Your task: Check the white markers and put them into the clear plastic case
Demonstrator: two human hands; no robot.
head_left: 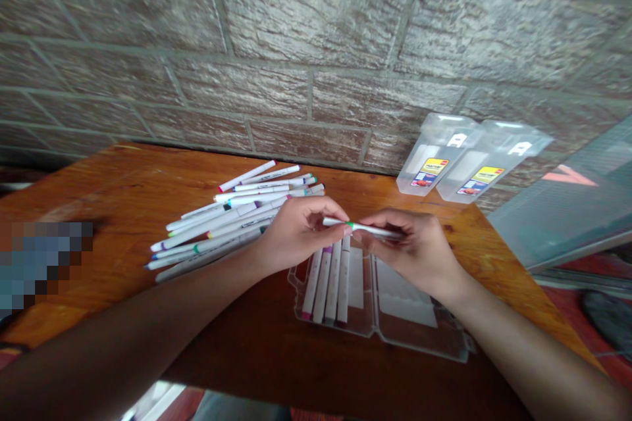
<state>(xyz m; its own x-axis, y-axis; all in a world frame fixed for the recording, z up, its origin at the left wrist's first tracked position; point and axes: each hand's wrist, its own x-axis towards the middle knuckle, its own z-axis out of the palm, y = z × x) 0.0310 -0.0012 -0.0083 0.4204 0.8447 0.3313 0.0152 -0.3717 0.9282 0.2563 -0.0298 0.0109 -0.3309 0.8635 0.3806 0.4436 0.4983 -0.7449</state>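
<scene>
A white marker with a green band [375, 230] is held level between both hands, above an opened clear plastic case [372, 325]. My left hand [301, 230] pinches its left end near the green band. Around the right part of the marker, the fingers of my right hand [412, 243] are closed. Several white markers [326, 283] lie side by side in the left half of the case; their upper ends are partly behind my left hand. Left of that hand spreads a loose pile of white markers [237, 214] with differently coloured ends.
Two translucent plastic containers [424, 158] with yellow and blue labels stand at the back right, against the brick wall [306, 92]. A pixelated, blurred-out object [44, 263] is at the left of the wooden table [113, 204]. The table's right edge runs beside my right arm.
</scene>
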